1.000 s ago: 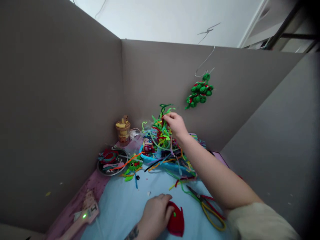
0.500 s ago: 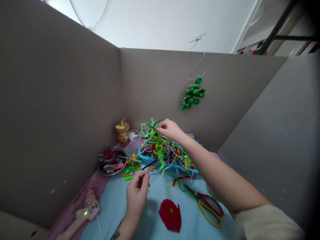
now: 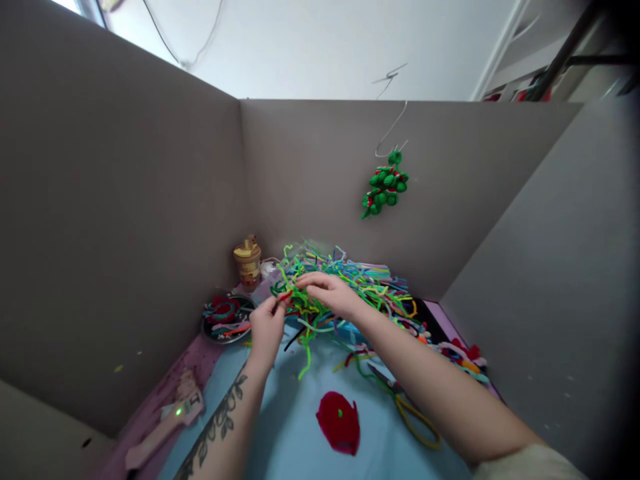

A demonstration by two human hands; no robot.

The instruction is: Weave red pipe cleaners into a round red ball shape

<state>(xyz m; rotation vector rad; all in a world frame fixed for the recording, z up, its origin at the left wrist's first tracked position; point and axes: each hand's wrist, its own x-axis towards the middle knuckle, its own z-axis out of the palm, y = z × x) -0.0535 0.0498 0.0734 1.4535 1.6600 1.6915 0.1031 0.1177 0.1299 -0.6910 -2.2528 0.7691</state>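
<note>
A large tangle of pipe cleaners (image 3: 370,287), mostly green and yellow with other colours among them, is heaped at the back of the table. At its left front edge my left hand (image 3: 267,327) pinches a short red pipe cleaner (image 3: 285,296) between thumb and fingertips. Just to the right, my right hand (image 3: 330,295) reaches over the heap, its fingers stretched out among green strands. On the blue cloth (image 3: 290,427) nearer to me lies a dark red fuzzy oval piece (image 3: 339,423) with a small green spot. Scissors (image 3: 417,420) rest partly under my right forearm.
A metal bowl (image 3: 213,337) with red and coloured pieces stands left of the heap, a brown lidded cup (image 3: 247,263) behind it. A pink glue gun (image 3: 165,427) with a green light lies front left. Grey panels (image 3: 310,173) enclose the table; a green-and-red ornament (image 3: 385,183) hangs from wire.
My left hand has moved up to the heap and pinches a red pipe cleaner. My right hand has lowered and its fingers have straightened; the lifted green strands are down on the heap.
</note>
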